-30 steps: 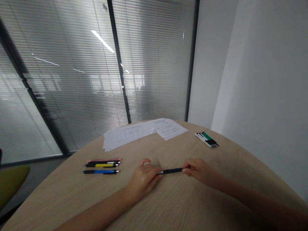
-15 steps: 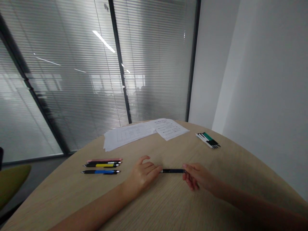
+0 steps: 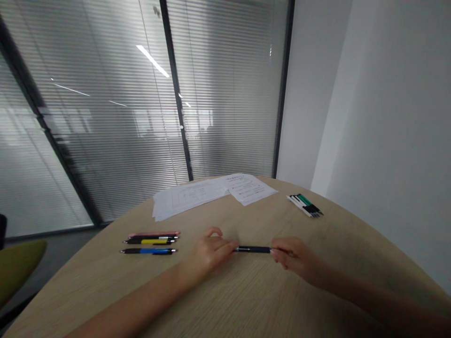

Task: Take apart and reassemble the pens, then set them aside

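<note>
Low over the table, a dark pen (image 3: 254, 249) lies crosswise between my two hands. My left hand (image 3: 210, 252) pinches its left end, with one finger curled up off to the side. The right end is gripped by my right hand (image 3: 292, 256), whose fingers are folded in around the tip. Both ends of the pen are hidden by the fingers. To the left of my left hand lie a blue and black pen (image 3: 150, 251), a yellow and black pen (image 3: 151, 241), a black one (image 3: 155, 237) and a pinkish one (image 3: 155, 234), roughly parallel.
Printed paper sheets (image 3: 190, 199) overlap at the far side of the wooden table (image 3: 225, 300). A bundle of white, black and green pens (image 3: 305, 205) lies at the back right. A yellow-green chair (image 3: 21, 263) stands at the left, beyond the table edge.
My right hand's fingers have closed up around the pen's right end, where the lower ones hung loosely before. My left hand and the pen have hardly moved.
</note>
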`<state>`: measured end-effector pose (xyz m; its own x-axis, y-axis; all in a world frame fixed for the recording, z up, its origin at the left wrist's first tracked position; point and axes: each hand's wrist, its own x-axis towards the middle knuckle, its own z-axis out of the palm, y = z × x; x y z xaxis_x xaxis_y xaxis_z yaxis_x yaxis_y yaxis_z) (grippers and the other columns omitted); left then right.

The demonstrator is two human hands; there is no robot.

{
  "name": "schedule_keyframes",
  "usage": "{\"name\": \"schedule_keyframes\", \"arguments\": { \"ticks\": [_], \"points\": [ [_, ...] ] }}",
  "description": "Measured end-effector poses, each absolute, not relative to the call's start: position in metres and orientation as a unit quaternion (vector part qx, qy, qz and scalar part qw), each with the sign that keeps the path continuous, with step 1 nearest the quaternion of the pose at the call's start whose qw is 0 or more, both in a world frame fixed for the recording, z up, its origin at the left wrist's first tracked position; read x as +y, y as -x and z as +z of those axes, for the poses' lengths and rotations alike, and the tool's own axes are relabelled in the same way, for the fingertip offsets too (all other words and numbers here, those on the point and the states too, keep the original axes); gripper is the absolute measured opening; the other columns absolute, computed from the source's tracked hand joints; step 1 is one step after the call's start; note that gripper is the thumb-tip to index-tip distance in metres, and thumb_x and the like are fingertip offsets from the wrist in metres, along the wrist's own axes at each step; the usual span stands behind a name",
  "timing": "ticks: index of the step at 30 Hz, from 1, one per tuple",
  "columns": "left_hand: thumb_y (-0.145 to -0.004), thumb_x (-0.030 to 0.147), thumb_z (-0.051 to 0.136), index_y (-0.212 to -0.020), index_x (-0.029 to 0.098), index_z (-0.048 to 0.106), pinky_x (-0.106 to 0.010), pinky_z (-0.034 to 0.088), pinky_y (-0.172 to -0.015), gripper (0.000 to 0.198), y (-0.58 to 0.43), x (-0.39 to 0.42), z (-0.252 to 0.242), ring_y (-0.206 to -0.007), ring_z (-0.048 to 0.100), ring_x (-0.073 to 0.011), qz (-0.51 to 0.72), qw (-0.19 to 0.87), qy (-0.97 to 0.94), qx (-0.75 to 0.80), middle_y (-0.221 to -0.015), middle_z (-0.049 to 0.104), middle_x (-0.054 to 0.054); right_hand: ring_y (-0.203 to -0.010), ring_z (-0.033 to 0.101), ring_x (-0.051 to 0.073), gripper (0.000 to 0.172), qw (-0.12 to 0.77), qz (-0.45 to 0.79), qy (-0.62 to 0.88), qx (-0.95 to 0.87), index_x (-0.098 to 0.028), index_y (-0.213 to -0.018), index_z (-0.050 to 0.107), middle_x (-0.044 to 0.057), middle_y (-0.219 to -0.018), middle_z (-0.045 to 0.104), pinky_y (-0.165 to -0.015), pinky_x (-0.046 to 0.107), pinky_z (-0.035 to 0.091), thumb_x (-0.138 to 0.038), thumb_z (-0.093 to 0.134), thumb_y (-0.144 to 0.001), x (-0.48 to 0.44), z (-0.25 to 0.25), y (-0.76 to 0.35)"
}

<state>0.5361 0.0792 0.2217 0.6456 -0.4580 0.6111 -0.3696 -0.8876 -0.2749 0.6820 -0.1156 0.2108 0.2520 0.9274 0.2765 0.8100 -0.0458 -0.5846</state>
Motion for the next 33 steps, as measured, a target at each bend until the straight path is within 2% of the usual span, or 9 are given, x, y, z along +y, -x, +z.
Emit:
{"name": "schedule_keyframes", "arguments": {
  "ticks": [4,7,11,15,18,21,25,30,33],
  "points": [
    [-0.085,0.007,0.036,-0.101,0.01,0.05,-0.032,0.044,-0.072,0.022,-0.529,0.085,0.237,-0.072,0.06,-0.0142,-0.343,0.179,0.875,0.29,-0.087,0.066,-0.009,-0.048,0.038,0.009,0.03,0.338,0.115,0.706,-0.612,-0.018,-0.051,0.035,-0.004,-0.049,0.037,-0.049,0.022,0.027,-0.03,0.037,-0.079,-0.118,0.211,-0.672],
    [-0.086,0.007,0.03,-0.101,0.012,0.052,-0.032,0.046,-0.073,0.027,-0.525,0.078,0.244,-0.077,0.06,-0.0152,-0.326,0.216,0.872,0.295,-0.088,0.066,-0.009,-0.045,0.035,0.008,0.03,0.305,0.161,0.701,-0.624,-0.017,-0.048,0.037,-0.005,-0.046,0.034,-0.046,0.021,0.025,-0.029,0.044,-0.074,-0.119,0.212,-0.666],
    [-0.086,0.008,0.028,-0.092,0.013,0.057,-0.032,0.046,-0.075,0.03,-0.52,0.049,0.242,-0.074,0.059,-0.0148,-0.312,0.202,0.874,0.312,-0.083,0.066,-0.007,-0.045,0.04,0.008,0.027,0.329,0.305,0.646,-0.617,-0.017,-0.056,0.048,-0.003,-0.048,0.043,-0.044,0.019,0.029,-0.03,0.039,-0.077,-0.12,0.211,-0.659],
    [-0.085,0.01,0.03,-0.09,0.013,0.058,-0.032,0.047,-0.073,0.029,-0.514,0.023,0.24,-0.067,0.058,-0.0147,-0.3,0.171,0.883,0.318,-0.074,0.066,-0.007,-0.041,0.04,0.006,0.011,0.372,0.422,0.636,-0.529,-0.018,-0.066,0.047,-0.005,-0.051,0.048,-0.038,0.015,0.028,-0.027,0.049,-0.071,-0.121,0.21,-0.652],
    [-0.085,0.01,0.034,-0.089,0.011,0.058,-0.032,0.045,-0.076,0.024,-0.515,0.018,0.238,-0.066,0.057,-0.0143,-0.309,0.149,0.889,0.302,-0.071,0.065,-0.005,-0.038,0.04,0.005,0.014,0.377,0.493,0.603,-0.501,-0.017,-0.067,0.047,-0.005,-0.05,0.05,-0.037,0.014,0.029,-0.03,0.053,-0.068,-0.124,0.214,-0.652],
    [-0.086,0.023,0.04,-0.088,0.013,0.056,-0.034,0.041,-0.079,0.019,-0.521,0.024,0.237,-0.069,0.057,-0.0147,-0.343,0.111,0.894,0.267,-0.072,0.065,-0.003,-0.036,0.043,0.005,0.019,0.381,0.545,0.555,-0.5,-0.016,-0.064,0.047,-0.005,-0.047,0.05,-0.037,0.014,0.031,-0.033,0.053,-0.069,-0.124,0.219,-0.653],
    [-0.082,0.041,0.043,-0.093,0.015,0.053,-0.034,0.042,-0.076,0.03,-0.531,0.04,0.236,-0.075,0.058,-0.0164,-0.349,0.04,0.916,0.196,-0.081,0.065,-0.006,-0.037,0.045,0.007,0.024,0.474,0.54,0.537,-0.443,-0.015,-0.069,0.051,-0.003,-0.047,0.052,-0.038,0.017,0.033,-0.038,0.048,-0.071,-0.118,0.216,-0.659],
    [-0.08,0.037,0.045,-0.114,0.014,0.044,-0.036,0.042,-0.08,0.041,-0.538,0.069,0.228,-0.095,0.054,-0.0212,-0.267,0.012,0.963,0.024,-0.107,0.058,-0.012,-0.045,0.051,0.008,0.019,0.606,0.514,0.492,-0.356,-0.015,-0.08,0.052,0.0,-0.062,0.058,-0.044,0.02,0.038,-0.031,0.049,-0.071,-0.11,0.208,-0.683],
    [-0.08,0.039,0.045,-0.118,0.015,0.042,-0.039,0.038,-0.086,0.045,-0.542,0.086,0.215,-0.105,0.048,-0.0225,-0.192,0.013,0.981,0.001,-0.119,0.05,-0.014,-0.051,0.054,0.009,0.014,0.649,0.504,0.463,-0.333,-0.015,-0.081,0.052,0.002,-0.073,0.059,-0.051,0.023,0.042,-0.026,0.048,-0.073,-0.108,0.208,-0.698]
  ]
}}
